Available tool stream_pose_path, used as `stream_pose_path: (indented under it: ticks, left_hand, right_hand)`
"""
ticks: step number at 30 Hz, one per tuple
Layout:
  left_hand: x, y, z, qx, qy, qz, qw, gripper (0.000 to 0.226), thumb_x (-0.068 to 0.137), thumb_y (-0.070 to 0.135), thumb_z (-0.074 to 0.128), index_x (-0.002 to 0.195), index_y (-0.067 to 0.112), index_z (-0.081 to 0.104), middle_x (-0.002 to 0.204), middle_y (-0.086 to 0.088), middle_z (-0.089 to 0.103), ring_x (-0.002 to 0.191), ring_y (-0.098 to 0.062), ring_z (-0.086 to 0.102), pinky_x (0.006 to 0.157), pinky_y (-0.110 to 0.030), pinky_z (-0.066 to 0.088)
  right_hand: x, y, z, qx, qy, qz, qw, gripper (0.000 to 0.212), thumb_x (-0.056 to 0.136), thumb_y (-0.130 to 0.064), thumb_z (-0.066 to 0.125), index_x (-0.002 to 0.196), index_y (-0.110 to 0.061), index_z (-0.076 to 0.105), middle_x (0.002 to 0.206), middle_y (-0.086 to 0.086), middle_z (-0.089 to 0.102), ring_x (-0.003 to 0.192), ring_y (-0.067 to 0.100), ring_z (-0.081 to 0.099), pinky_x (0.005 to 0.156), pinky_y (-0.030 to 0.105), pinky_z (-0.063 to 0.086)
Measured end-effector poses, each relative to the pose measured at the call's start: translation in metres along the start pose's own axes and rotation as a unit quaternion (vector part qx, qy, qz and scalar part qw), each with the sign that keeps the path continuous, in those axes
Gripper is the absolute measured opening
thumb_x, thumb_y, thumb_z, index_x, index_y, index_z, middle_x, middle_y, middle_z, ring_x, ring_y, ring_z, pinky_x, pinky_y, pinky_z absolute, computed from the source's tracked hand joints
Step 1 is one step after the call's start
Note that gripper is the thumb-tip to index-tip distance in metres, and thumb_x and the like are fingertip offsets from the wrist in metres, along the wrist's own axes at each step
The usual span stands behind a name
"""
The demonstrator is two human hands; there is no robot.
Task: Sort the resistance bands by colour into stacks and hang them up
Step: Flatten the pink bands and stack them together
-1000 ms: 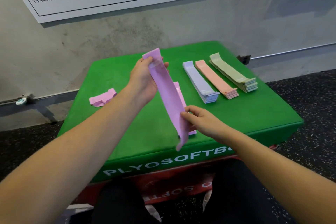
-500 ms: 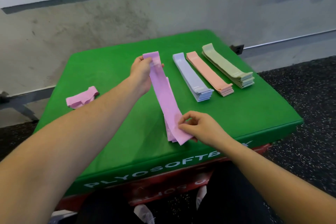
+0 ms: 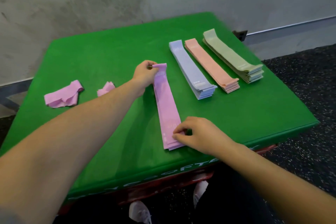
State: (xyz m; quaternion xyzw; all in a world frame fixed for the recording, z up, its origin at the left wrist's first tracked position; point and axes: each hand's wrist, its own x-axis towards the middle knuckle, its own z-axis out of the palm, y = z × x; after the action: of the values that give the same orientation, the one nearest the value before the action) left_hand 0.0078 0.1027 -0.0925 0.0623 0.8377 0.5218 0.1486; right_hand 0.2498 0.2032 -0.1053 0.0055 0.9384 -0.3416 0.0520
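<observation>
Green bench (padded plyo box, white lettering on its front edge) sits against a grey wall, speckled black floor around it

Pink stack lies flat near bench centre, long axis running roughly 12 to 6, near end close to the front edge. Several layers visible at the near end, edges slightly staggered

Left hand at the 12 o'clock end of the pink stack: fingers curled, pinching the top pink band's far end, which is lifted and curled over a little. Right hand at the 6 o'clock end: thumb and forefinger pinched on the band's right edge, other fingers curled and resting on the bench beside the stack. Top band lies along the stack between the two hands

At 1–2 o'clock from the pink stack, three finished stacks lie parallel, angled from 11 to 5, just beside each other but apart: blue stack, orange stack, green stack. Green one is furthest right and looks tallest

At 9 o'clock, well apart from the pink stack, loose pink bands: a crumpled band near the left edge, and a second crumpled band partly hidden behind the left forearm

Below the front edge, a red box under the green one, and the person's shoes on the floor
</observation>
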Motion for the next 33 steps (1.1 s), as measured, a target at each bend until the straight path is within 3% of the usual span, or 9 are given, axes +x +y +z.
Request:
stream_pose_path:
  ticks: [5,13,18,22,27,30,33]
  left_hand:
    - [0.006,-0.014,0.003,0.051,0.012,0.033,0.998,0.012,0.098,0.009,0.055,0.107,0.017,0.058,0.109,-0.002,0.062,0.104,-0.021,0.06,0.078,-0.024,0.051]
    - [0.014,-0.018,-0.004,0.052,0.032,0.024,0.998,0.025,0.095,0.002,0.058,0.111,0.02,0.055,0.1,-0.002,0.059,0.095,-0.022,0.062,0.087,-0.046,0.058]
    - [0.014,-0.022,-0.004,0.086,0.019,0.031,0.996,0.033,0.094,-0.004,0.055,0.12,0.016,0.06,0.103,0.0,0.06,0.1,-0.023,0.062,0.089,-0.043,0.058]
    - [0.014,-0.022,-0.004,0.101,0.018,0.038,0.994,0.034,0.094,-0.005,0.054,0.121,0.015,0.061,0.108,0.0,0.061,0.101,-0.021,0.061,0.091,-0.04,0.057]
    - [0.015,-0.025,-0.002,0.133,0.019,0.056,0.989,0.037,0.093,-0.005,0.055,0.123,0.016,0.061,0.12,-0.001,0.057,0.108,-0.023,0.06,0.097,-0.041,0.054]
    - [0.013,-0.024,-0.002,0.168,0.032,0.075,0.982,0.039,0.093,0.0,0.058,0.129,0.015,0.061,0.134,-0.004,0.046,0.116,-0.019,0.054,0.105,-0.025,0.043]
    - [0.006,-0.022,-0.003,0.161,0.03,0.078,0.983,0.042,0.095,0.008,0.064,0.135,0.016,0.056,0.138,-0.003,0.036,0.091,-0.002,0.048,0.071,0.005,0.035]
  right_hand:
    - [-0.004,0.015,-0.004,0.017,-0.019,-0.035,0.999,0.021,0.086,-0.045,0.072,0.102,-0.033,0.077,0.094,-0.015,0.06,0.088,0.004,0.06,0.087,0.029,0.049]
    - [-0.002,0.021,-0.003,0.032,-0.041,-0.081,0.995,0.024,0.084,-0.048,0.074,0.099,-0.03,0.079,0.092,-0.018,0.058,0.088,0.004,0.06,0.086,0.029,0.05]
    - [-0.003,0.021,0.0,0.051,-0.033,-0.073,0.995,0.02,0.084,-0.047,0.074,0.096,-0.033,0.08,0.089,-0.016,0.059,0.085,0.004,0.06,0.079,0.027,0.049]
    - [-0.001,0.021,-0.003,0.103,-0.027,-0.058,0.993,0.017,0.084,-0.046,0.074,0.094,-0.032,0.079,0.09,-0.014,0.061,0.085,0.006,0.061,0.081,0.034,0.052]
    - [-0.004,0.02,-0.002,0.075,0.011,-0.105,0.992,0.013,0.085,-0.043,0.074,0.093,-0.033,0.078,0.087,-0.019,0.057,0.085,0.005,0.06,0.078,0.031,0.052]
    - [-0.006,0.02,-0.001,0.015,-0.011,-0.112,0.993,0.016,0.085,-0.046,0.074,0.093,-0.032,0.077,0.086,-0.016,0.057,0.085,0.004,0.058,0.078,0.035,0.052]
    - [-0.006,0.018,-0.002,0.03,-0.019,-0.1,0.994,0.032,0.083,-0.06,0.067,0.095,-0.032,0.076,0.088,-0.013,0.06,0.084,0.006,0.06,0.079,0.036,0.052]
